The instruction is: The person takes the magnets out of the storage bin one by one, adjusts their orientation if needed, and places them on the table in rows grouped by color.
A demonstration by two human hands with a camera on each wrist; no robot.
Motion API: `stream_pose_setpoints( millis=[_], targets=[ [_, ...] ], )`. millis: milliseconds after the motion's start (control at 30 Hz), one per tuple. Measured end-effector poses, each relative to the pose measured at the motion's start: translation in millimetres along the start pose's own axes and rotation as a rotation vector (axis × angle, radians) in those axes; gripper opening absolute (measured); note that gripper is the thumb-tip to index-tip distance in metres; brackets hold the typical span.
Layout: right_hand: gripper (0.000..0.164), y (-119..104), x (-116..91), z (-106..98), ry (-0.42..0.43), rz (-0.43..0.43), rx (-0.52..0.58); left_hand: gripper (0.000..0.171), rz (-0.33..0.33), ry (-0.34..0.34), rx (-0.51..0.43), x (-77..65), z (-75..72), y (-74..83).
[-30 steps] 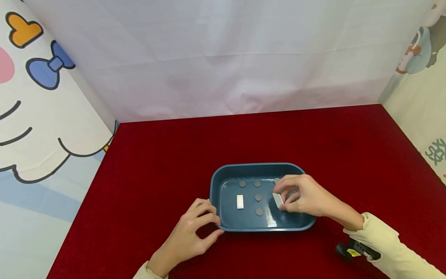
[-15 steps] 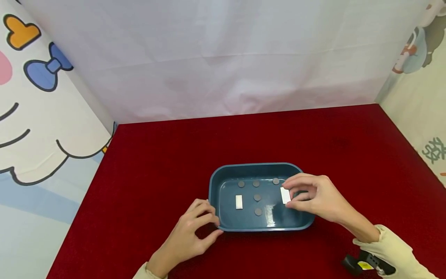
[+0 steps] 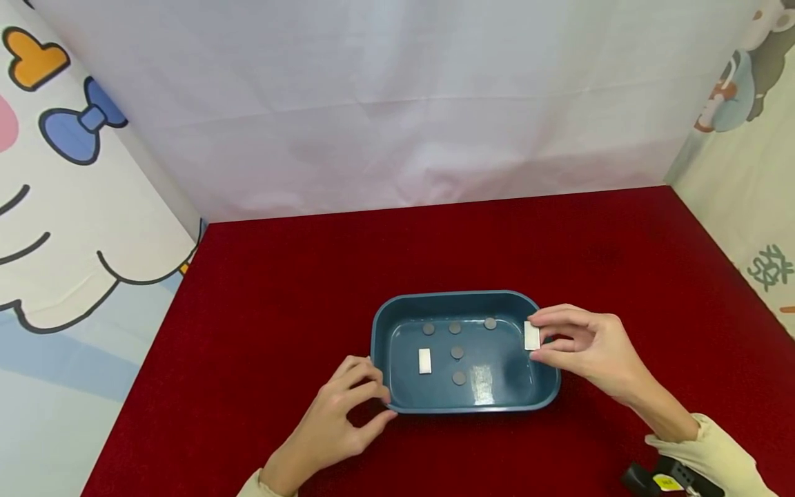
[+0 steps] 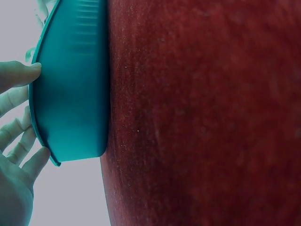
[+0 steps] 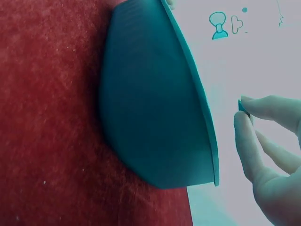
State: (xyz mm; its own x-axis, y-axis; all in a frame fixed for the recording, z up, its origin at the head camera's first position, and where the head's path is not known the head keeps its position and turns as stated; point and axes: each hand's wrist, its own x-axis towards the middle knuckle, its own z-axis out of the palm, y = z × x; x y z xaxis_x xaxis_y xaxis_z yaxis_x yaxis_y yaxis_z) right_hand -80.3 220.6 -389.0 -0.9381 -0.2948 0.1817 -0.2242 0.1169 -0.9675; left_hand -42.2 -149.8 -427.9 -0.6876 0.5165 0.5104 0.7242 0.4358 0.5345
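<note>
A blue plastic tray (image 3: 503, 352) lies on the red cloth. At its near left corner my left hand (image 3: 344, 411) holds the rim; in the left wrist view, the thumb and a fingertip show outside the wall (image 4: 70, 94), while other fingers pass behind the rim. My right hand (image 3: 599, 352) pinches a small flat white rectangular block (image 3: 532, 336) between thumb and fingertips, above the tray's right end. In the right wrist view this block (image 5: 241, 107) is mostly hidden by the fingers. A matching white block (image 3: 425, 361) lies in the tray's left part.
Several grey round discs (image 3: 456, 353) lie spread over the tray floor. Red cloth (image 3: 298, 297) surrounds the tray. White fabric (image 3: 385, 103) hangs at the back, with printed panels (image 3: 74, 207) at the sides.
My right hand has moved right with the white block, from over the tray's right half to its right end. The block's flat face has turned upward. My left hand stays at the corner.
</note>
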Motion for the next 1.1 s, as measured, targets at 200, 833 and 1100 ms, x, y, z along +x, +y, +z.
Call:
stream_pose_setpoints(
  millis=[200, 833, 1100],
  targets=[
    [0.038, 2, -2, -5, 0.121, -0.004, -0.035, 0.017, 0.005, 0.009, 0.004, -0.1, 0.5, -0.1],
    [0.037, 17, 4, -20, 0.338, 0.043, 0.129, 0.019, 0.001, 0.001, 0.015, 2.0, -1.4, -1.2],
    [0.035, 34, 5, -29, 0.381, 0.056, 0.012, 0.021, 0.004, 0.002, 0.009, -0.3, 0.9, -1.1]
  ],
)
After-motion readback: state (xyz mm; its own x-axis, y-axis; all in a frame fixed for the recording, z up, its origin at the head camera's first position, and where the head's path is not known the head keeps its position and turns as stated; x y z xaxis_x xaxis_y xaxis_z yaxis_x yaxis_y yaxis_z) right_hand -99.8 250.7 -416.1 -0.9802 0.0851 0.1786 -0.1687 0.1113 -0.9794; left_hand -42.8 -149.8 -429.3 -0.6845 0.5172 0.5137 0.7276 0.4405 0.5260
